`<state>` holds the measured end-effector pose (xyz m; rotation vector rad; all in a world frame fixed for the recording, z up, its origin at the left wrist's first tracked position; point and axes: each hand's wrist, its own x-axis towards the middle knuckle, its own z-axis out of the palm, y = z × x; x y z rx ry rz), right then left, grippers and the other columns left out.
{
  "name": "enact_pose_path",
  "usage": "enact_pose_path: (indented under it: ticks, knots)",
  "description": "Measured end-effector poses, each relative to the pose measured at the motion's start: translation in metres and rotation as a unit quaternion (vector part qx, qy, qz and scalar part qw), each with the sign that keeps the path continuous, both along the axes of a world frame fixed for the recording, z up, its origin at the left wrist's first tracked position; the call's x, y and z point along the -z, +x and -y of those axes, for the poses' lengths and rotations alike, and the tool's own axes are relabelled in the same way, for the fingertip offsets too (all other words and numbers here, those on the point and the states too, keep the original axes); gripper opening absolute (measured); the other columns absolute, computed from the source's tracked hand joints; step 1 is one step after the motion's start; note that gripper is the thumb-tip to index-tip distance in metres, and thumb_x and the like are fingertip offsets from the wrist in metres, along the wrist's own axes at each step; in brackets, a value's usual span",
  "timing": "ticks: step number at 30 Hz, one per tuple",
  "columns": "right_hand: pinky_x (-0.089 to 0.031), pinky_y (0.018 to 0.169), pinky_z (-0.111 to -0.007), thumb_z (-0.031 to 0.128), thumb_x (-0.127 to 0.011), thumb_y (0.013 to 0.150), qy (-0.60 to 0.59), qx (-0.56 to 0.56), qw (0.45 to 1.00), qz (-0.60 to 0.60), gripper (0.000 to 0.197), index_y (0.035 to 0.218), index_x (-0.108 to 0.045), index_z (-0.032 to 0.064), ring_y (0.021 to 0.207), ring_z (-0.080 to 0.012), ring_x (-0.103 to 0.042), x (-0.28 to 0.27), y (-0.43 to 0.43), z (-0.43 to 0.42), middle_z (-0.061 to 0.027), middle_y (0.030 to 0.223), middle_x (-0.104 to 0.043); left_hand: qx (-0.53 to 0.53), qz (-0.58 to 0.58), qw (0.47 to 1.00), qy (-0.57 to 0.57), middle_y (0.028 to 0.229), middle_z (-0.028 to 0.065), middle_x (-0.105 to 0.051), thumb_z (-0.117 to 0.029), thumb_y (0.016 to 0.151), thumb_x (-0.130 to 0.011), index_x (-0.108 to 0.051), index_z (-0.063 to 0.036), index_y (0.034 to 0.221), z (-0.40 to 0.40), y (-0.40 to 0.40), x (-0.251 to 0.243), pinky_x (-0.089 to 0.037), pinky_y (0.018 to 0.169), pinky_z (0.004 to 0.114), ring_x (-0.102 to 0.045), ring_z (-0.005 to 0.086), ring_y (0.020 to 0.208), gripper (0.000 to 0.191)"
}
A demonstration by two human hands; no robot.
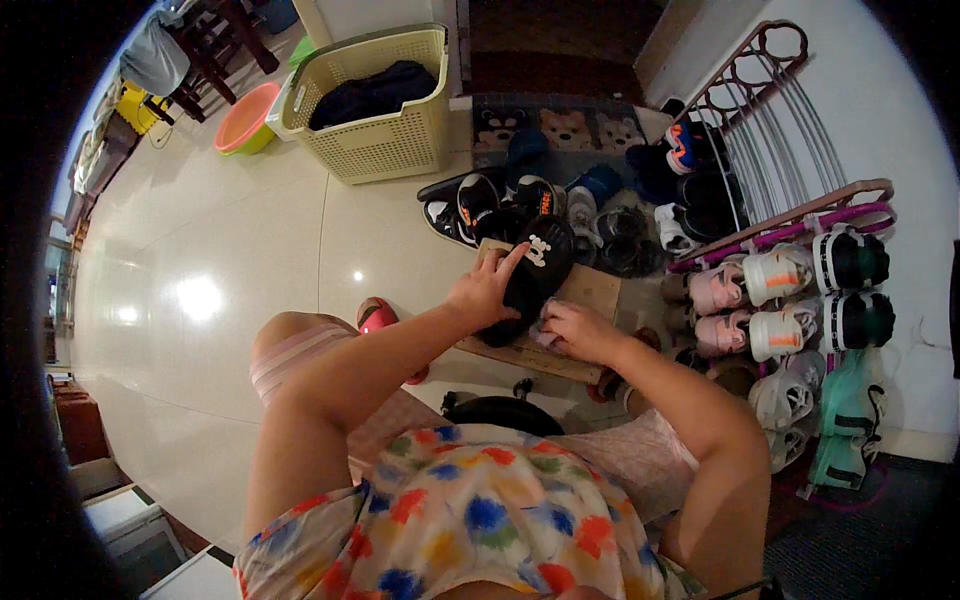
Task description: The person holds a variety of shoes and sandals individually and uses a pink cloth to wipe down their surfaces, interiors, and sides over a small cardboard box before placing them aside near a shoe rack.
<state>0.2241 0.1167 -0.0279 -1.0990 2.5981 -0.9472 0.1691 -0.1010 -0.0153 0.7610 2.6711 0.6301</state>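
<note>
My left hand [484,291] grips a black slipper [553,274] at its near left side. A white cartoon figure decorates the slipper's strap, and one of my fingers lies against it. In my right hand [589,331] is a crumpled greyish-pink cloth [546,337], held close to the slipper's right edge. Beneath both hands sits a low wooden stool or board [592,294], partly covered by the slipper. The slipper's underside is hidden.
Several shoes [480,199] crowd the floor beyond the stool. On the right, a metal shoe rack [780,127] stands above rows of sneakers [776,277]. A cream laundry basket [375,146] holds dark fabric; left of it is a plastic basin [247,120]. My foot wears a red slipper [376,315].
</note>
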Motion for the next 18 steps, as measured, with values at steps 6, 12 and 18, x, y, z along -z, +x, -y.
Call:
enact_pose_path:
  ticks: [6, 12, 18]
  knots:
    - [-0.047, 0.075, -0.038, 0.008, -0.068, 0.066, -0.061, 0.127, 0.988, -0.068, 0.031, 0.096, -0.061, 0.0075, 0.088, -0.0279, -0.054, -0.037, -0.028, 0.01, -0.0087, 0.096, -0.051, 0.006, 0.007, 1.0, -0.009, 0.124, 0.0156, -0.04, -0.033, 0.062, -0.079, -0.006, -0.025, 0.142, -0.002, -0.001, -0.003, -0.048, 0.084, 0.042, -0.048, 0.0351, 0.111, 0.108]
    - [-0.049, 0.076, -0.038, 0.01, -0.065, 0.074, 0.03, 0.1, 0.982, -0.157, 0.022, 0.094, -0.06, 0.0046, 0.09, -0.0306, -0.055, -0.034, -0.038, 0.041, -0.0101, 0.097, -0.051, -0.008, -0.011, 1.0, 0.028, 0.121, 0.0165, -0.041, -0.023, 0.06, -0.08, -0.013, -0.0241, 0.141, 0.002, -0.001, 0.015, -0.049, 0.083, 0.044, -0.05, 0.038, 0.107, 0.105]
    - [-0.048, 0.074, -0.038, 0.011, -0.065, 0.073, -0.025, 0.163, 0.986, -0.016, 0.023, 0.094, -0.062, 0.0041, 0.085, -0.0298, -0.056, -0.02, -0.031, 0.028, -0.0111, 0.095, -0.052, 0.001, 0.004, 1.0, 0.005, 0.12, 0.0167, -0.042, -0.025, 0.06, -0.08, -0.012, -0.0232, 0.141, 0.0, 0.002, -0.001, -0.05, 0.081, 0.044, -0.053, 0.0381, 0.102, 0.106]
